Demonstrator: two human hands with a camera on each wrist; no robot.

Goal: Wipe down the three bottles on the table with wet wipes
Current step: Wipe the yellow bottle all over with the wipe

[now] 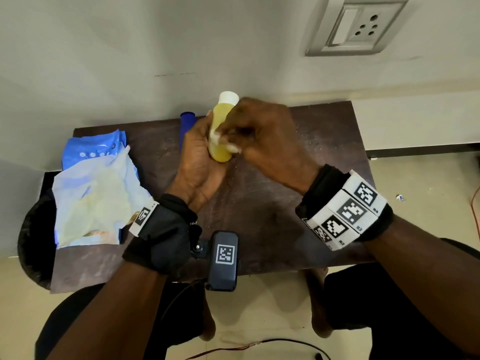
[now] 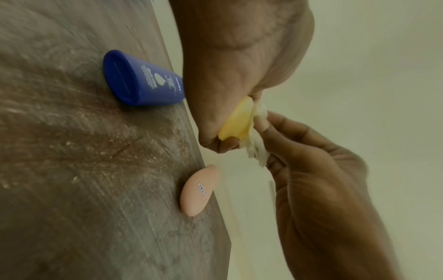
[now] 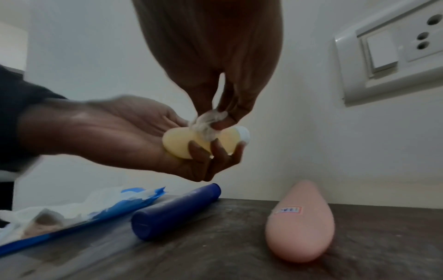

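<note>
The yellow bottle (image 1: 221,131) is held above the worktop (image 1: 272,203) in the left hand (image 1: 200,162); a wadded wet wipe (image 3: 207,126) is pinched by the right hand (image 1: 265,136). The bottle should be turned so every side is rubbed.

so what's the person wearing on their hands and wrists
Both hands, left hand and right hand, are bare. Each wrist has a black wrap carrying white tags printed with black square codes. A dark camera box with its own code tag and a black cable hangs off the left wrist.
</note>
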